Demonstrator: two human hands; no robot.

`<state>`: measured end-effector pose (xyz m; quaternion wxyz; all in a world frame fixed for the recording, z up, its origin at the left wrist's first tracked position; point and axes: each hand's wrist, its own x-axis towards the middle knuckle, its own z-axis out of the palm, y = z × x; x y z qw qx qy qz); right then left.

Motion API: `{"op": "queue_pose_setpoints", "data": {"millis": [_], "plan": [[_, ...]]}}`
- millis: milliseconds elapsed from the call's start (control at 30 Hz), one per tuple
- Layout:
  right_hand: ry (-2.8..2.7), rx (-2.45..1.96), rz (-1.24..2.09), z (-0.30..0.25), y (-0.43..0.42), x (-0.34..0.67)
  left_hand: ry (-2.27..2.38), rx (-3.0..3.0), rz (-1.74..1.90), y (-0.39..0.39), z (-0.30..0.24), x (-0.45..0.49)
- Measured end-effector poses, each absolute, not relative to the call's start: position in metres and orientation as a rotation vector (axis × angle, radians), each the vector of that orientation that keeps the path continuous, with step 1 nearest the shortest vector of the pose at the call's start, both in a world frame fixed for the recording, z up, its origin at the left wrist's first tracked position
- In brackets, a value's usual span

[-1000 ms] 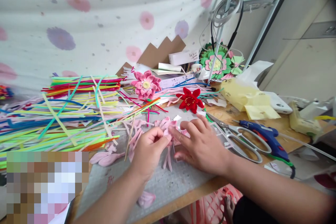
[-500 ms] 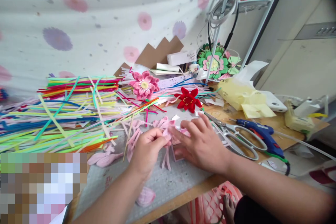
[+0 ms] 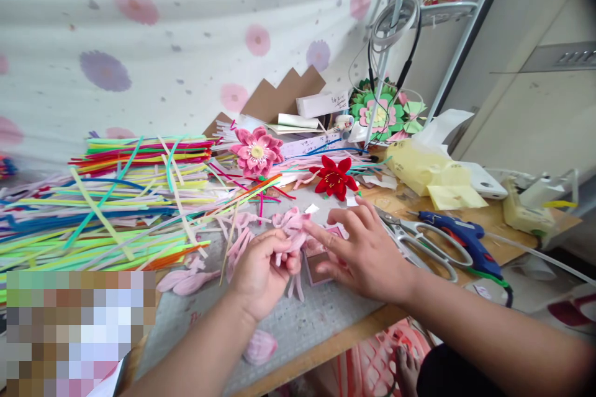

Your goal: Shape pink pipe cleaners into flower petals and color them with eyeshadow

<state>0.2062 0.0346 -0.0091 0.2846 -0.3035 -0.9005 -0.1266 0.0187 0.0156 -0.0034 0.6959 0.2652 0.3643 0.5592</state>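
Observation:
In front of me, my left hand pinches a pale pink flower of fuzzy petals, its fingers closed around the lower part. My right hand is open with its fingers spread, and its index fingertip is at the flower's right edge; whether it presses on the petal I cannot tell. Partly under the right fingers lies a small pink case. Loose pink petals lie left of my left hand, and a single petal rests nearer the table's front edge.
Bundles of coloured pipe cleaners cover the left side. A pink flower and a red flower stand behind my hands. Scissors and a blue glue gun lie to the right. A grey mat covers the tabletop.
My left hand has turned, with its fingers curled under and the pink flower showing more. My right hand has shifted slightly, with its fingers spread wider, uncovering more of the pink case.

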Motion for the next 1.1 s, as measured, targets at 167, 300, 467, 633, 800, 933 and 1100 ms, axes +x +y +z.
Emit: {"op": "queue_pose_setpoints", "data": {"millis": [167, 300, 467, 633, 800, 933, 1100], "plan": [[-2.387, -0.757, -0.005, -0.008, 0.035, 0.207, 0.816, 0.608, 1.222, 0.016, -0.004, 0.018], [-2.184, -0.629, 0.868, 0.001, 0.034, 0.210, 1.038, 1.013, 1.302, 0.013, -0.005, 0.018], [-1.937, -0.532, 1.395, 0.009, 0.028, 0.210, 1.337, 1.879, 1.399, 0.009, -0.006, 0.015], [-2.194, -0.612, 1.062, 0.006, 0.037, 0.219, 1.272, 2.391, 1.494, 0.011, -0.004, 0.011], [-2.552, -0.893, 0.399, -0.005, 0.058, 0.239, 1.388, 2.322, 1.515, 0.018, -0.006, 0.007], [-2.749, -0.963, 0.171, -0.007, 0.061, 0.242, 1.483, 1.869, 1.377, 0.021, -0.012, 0.006], [-2.785, -0.965, 0.094, -0.007, 0.060, 0.237, 1.361, 1.558, 1.332, 0.022, -0.013, 0.009]]}}
